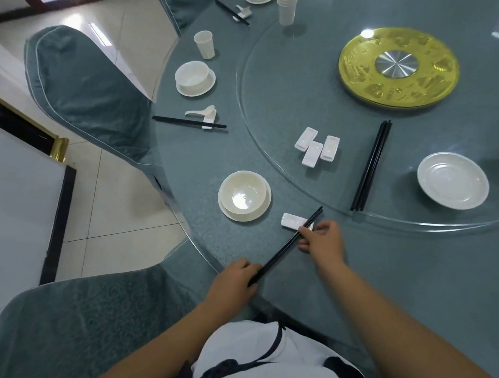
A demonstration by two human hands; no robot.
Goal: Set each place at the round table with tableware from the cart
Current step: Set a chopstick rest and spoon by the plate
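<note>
Item in hand: one pair of slim black chopsticks [285, 246], your left hand [233, 284] curled round its near end at the edge of the grey-green surface [203, 156], your right hand [322, 240] pinching it mid-length with fingers [305, 230] narrow, its far part lying across the small white rectangular ceramic rest [293, 220] just beyond those fingers. Left of the fingers: white bowl on a white saucer [244, 196]. Beyond the fingers, on the round glass turntable [277, 103]: three spare white rests [316, 147], a bundle of black chopsticks [371, 165], an empty white saucer [452, 180].
</note>
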